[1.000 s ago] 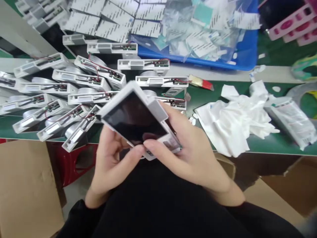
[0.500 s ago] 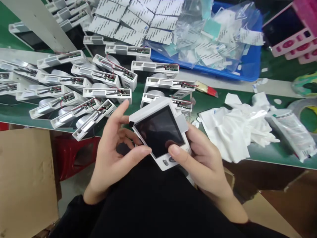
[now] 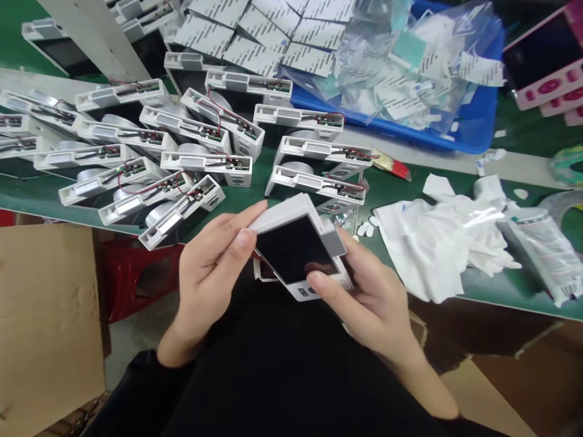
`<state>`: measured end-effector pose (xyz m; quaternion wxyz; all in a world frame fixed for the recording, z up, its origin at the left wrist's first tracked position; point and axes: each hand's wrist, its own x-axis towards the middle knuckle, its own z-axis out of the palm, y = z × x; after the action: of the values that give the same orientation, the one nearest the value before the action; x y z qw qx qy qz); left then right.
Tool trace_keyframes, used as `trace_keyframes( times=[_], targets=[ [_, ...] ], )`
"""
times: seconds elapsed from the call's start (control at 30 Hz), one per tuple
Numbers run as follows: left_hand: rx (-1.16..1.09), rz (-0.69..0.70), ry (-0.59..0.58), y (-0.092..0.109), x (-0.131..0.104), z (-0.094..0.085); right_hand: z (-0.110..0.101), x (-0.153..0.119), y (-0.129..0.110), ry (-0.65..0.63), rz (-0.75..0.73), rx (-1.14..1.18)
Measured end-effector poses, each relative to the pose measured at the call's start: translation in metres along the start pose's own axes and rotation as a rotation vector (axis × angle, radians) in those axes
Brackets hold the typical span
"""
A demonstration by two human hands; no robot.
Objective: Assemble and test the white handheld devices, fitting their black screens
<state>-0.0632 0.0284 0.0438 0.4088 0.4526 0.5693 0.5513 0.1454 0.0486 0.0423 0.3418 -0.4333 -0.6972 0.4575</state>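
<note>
I hold a white box with a black screen (image 3: 296, 249), tilted, in front of my black top, near the table (image 3: 255, 195) edge. My left hand (image 3: 212, 267) pinches its top left corner; my right hand (image 3: 378, 297) grips the other side, thumb on the front. Just past it, open white boxes with wires (image 3: 319, 182) stand between me and the blue tray (image 3: 486, 130). A red-ended brush (image 3: 392, 165) and a crumpled white cloth (image 3: 412, 255) lie to the right. A red stool (image 3: 119, 280) is down on the left.
</note>
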Motion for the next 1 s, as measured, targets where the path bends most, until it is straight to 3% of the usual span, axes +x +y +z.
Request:
trace_keyframes(
  times=[0.13,0.23,0.37,0.43,0.53,0.67,0.83,1.0],
  targets=[
    [0.019,0.000,-0.023,-0.006,0.000,-0.008,-0.012,0.003,0.006,0.032,-0.037,-0.072],
    [0.170,0.169,-0.065,-0.014,-0.001,-0.019,-0.027,0.017,0.007,0.106,-0.174,-0.254],
    [0.566,0.274,-0.369,-0.026,-0.006,-0.025,-0.041,0.045,0.002,0.059,-0.369,-0.561],
    [0.722,0.306,-0.464,-0.032,-0.009,-0.021,-0.042,0.056,-0.003,0.007,-0.428,-0.664],
    [0.840,0.371,-0.433,-0.041,-0.014,-0.014,-0.038,0.064,-0.006,-0.049,-0.517,-0.750],
    [0.778,0.548,-0.340,-0.051,-0.016,-0.018,-0.033,0.069,-0.001,-0.143,-0.557,-0.806],
    [0.643,0.656,-0.351,-0.050,-0.021,-0.033,-0.026,0.073,0.017,-0.156,-0.495,-0.783],
    [0.559,0.709,-0.342,-0.046,-0.022,-0.032,-0.028,0.064,0.020,-0.151,-0.383,-0.600]
  ],
)
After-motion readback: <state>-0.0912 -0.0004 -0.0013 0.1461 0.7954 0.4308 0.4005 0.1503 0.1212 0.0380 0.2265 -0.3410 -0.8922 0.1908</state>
